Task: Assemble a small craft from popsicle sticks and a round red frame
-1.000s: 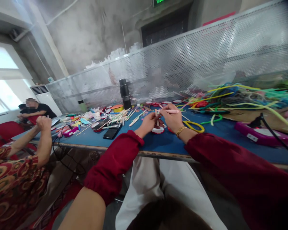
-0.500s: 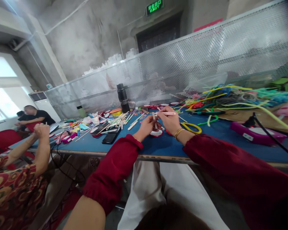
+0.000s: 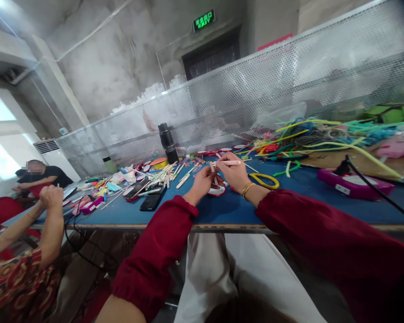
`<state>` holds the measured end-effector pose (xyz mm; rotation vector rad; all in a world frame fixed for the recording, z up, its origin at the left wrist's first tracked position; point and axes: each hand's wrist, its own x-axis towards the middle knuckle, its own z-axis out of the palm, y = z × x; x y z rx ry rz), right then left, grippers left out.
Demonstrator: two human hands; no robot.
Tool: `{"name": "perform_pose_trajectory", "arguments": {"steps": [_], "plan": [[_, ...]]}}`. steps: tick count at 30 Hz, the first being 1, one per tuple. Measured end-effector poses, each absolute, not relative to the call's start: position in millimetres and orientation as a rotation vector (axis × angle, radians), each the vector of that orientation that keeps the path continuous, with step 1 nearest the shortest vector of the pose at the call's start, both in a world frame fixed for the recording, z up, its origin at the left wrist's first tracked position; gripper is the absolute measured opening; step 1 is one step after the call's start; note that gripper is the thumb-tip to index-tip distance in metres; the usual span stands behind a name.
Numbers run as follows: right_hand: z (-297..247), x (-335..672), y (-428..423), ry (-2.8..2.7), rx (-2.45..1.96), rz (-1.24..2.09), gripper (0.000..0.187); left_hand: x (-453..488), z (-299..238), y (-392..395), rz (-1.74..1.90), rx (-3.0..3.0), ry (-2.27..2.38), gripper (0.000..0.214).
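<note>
My right hand (image 3: pixel 234 174) is closed around a pale pink pen-like tool (image 3: pixel 234 163), its tip pointing left toward my other hand. My left hand (image 3: pixel 202 183) pinches a small pale stick (image 3: pixel 212 168); its far end and whatever else is between the fingers are too small to make out. Both hands meet just above the table, fingertips nearly touching. Below them on the blue surface lies a round white dish with a red rim (image 3: pixel 217 191), partly covered by the hands. A yellow loop (image 3: pixel 267 181) lies right of my right wrist.
Left of my hands are a black phone (image 3: pixel 151 200) and a heap of pale sticks (image 3: pixel 164 175). A black thermos (image 3: pixel 168 143) stands behind. At right are a purple device with a cable (image 3: pixel 355 184) and tangled coloured strips (image 3: pixel 330 134). A co-worker's hands (image 3: pixel 52 196) are at far left.
The view has shifted slightly, so the surroundings sit a little further left and the near-left things lower. My hands keep the same hold, with only small finger movement.
</note>
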<state>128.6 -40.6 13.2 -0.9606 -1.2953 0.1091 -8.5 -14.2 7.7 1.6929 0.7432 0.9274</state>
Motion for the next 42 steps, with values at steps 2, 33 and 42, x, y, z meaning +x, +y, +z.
{"name": "perform_pose_trajectory", "arguments": {"steps": [2, 33, 42], "plan": [[13.4, 128.3, -40.7, -1.291, -0.969, 0.112, 0.010, -8.5, 8.2, -14.9, 0.928, 1.689, 0.742, 0.012], [14.4, 128.9, -42.0, -1.275, -0.985, 0.134, 0.010, -9.3, 4.9, -11.1, 0.942, 1.664, 0.714, 0.015], [15.3, 128.3, -43.5, -1.276, -0.978, 0.146, 0.008, -9.1, 5.1, -10.3, 0.932, 1.668, 0.718, 0.010]]}}
